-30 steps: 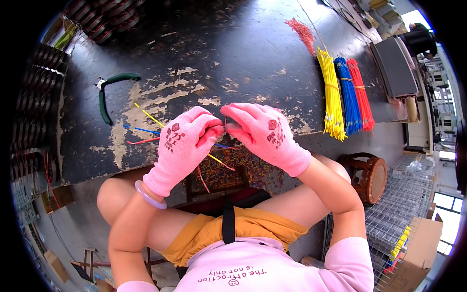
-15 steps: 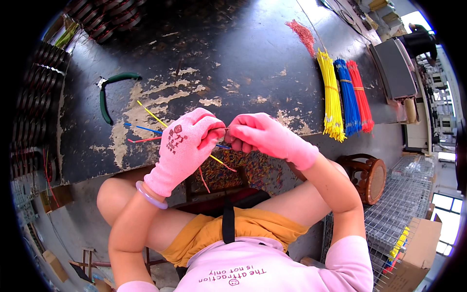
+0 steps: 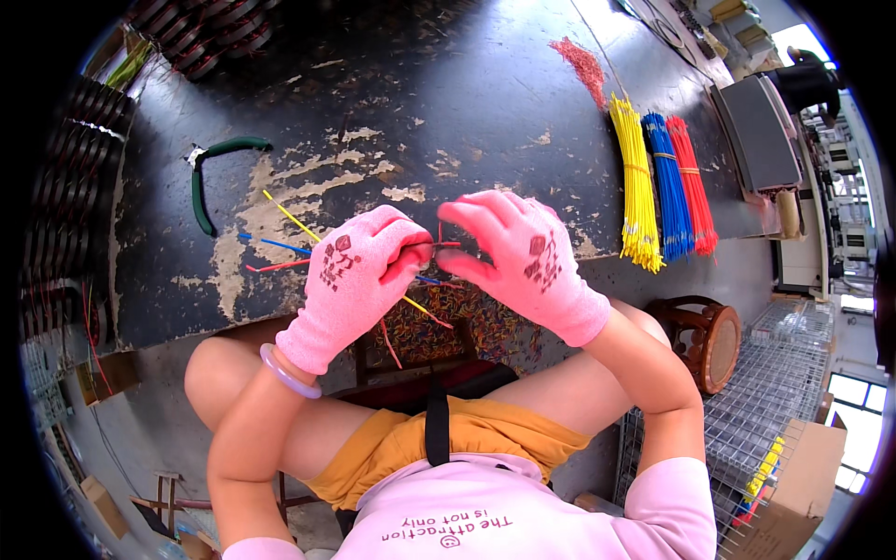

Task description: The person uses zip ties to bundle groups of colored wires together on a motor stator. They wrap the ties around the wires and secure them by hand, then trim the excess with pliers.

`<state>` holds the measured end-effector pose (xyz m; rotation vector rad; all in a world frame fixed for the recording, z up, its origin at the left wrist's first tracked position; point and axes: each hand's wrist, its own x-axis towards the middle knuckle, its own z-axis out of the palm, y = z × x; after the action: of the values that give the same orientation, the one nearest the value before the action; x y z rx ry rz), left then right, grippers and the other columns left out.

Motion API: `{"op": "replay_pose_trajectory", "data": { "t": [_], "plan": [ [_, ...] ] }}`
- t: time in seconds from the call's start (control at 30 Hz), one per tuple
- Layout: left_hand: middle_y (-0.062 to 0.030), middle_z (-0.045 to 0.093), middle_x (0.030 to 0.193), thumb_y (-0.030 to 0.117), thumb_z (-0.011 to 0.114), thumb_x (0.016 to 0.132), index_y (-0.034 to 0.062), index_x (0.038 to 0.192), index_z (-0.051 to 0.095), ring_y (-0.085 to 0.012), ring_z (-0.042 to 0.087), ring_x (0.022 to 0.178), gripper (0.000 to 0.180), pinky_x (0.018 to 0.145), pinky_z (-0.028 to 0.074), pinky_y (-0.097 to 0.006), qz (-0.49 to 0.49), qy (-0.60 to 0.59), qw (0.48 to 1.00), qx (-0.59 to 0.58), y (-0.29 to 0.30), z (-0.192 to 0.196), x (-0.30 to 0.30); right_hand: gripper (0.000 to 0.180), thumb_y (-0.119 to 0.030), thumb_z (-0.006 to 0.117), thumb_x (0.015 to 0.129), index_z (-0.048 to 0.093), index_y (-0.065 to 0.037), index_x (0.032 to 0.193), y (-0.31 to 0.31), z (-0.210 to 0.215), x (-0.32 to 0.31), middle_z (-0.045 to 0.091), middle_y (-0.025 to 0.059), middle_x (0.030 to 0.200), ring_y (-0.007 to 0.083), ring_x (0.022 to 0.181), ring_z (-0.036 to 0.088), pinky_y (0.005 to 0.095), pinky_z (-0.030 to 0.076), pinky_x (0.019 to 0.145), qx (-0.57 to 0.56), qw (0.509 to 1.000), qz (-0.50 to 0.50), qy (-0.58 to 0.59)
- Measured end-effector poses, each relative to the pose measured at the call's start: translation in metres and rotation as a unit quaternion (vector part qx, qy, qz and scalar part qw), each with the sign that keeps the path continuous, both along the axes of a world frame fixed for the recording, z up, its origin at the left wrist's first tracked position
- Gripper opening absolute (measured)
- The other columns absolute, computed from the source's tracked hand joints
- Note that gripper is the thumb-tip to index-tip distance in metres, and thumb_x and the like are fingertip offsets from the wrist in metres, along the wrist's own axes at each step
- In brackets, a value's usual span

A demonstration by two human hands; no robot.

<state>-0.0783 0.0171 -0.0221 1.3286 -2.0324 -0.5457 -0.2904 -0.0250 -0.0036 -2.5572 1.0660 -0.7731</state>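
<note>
My left hand (image 3: 350,266), in a pink glove, is closed on several thin wires. A yellow wire (image 3: 291,216), a blue wire (image 3: 273,246) and a red wire (image 3: 280,266) stick out on its left side, over the table edge. Other wire ends hang out below its fingers. Thin red ends (image 3: 448,245) poke out past its thumb toward my other hand. My right hand (image 3: 527,257), gloved in pink too, has its thumb and fingers spread around those red ends. It does not appear to grip them.
Green-handled pliers (image 3: 199,196) lie on the worn black table (image 3: 373,103). At the right lie yellow (image 3: 635,182), blue (image 3: 665,182) and red (image 3: 691,182) wire bundles and a red scrap heap (image 3: 581,70). Dark coil parts (image 3: 201,37) stand at far left. Coloured scraps (image 3: 504,322) lie below.
My right hand has let go of the red wire ends; its thumb and fingers have spread and the hand has turned. My left hand stays in place with the wires.
</note>
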Motion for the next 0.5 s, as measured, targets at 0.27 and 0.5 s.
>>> {"op": "replay_pose_trajectory", "data": {
  "t": [0.27, 0.5],
  "plan": [
    [-0.008, 0.068, 0.095, 0.009, 0.072, 0.087, 0.0073, 0.099, 0.072, -0.0283, 0.068, 0.084, 0.012, 0.072, 0.054, -0.037, -0.009, 0.0, 1.0, -0.014, 0.0, 0.0, 0.0, 0.023, -0.024, 0.057, 0.102, 0.071, -0.005, 0.101, -0.002, -0.013, -0.006, 0.073, 0.0038, 0.09, 0.0105, 0.075, 0.064, 0.0264, 0.051, 0.068, 0.64, 0.744, 0.001, -0.19],
    [-0.0068, 0.068, 0.095, 0.011, 0.072, 0.087, 0.008, 0.098, 0.071, -0.0284, 0.068, 0.086, 0.011, 0.073, 0.054, -0.038, -0.004, -0.007, 1.0, -0.014, -0.001, -0.002, -0.001, 0.019, -0.027, 0.072, 0.089, 0.069, -0.01, 0.097, -0.003, -0.013, -0.009, 0.062, 0.0072, 0.083, 0.0304, 0.081, 0.067, 0.0417, 0.054, 0.072, -0.05, 0.995, 0.072, 0.043]
  ]
}}
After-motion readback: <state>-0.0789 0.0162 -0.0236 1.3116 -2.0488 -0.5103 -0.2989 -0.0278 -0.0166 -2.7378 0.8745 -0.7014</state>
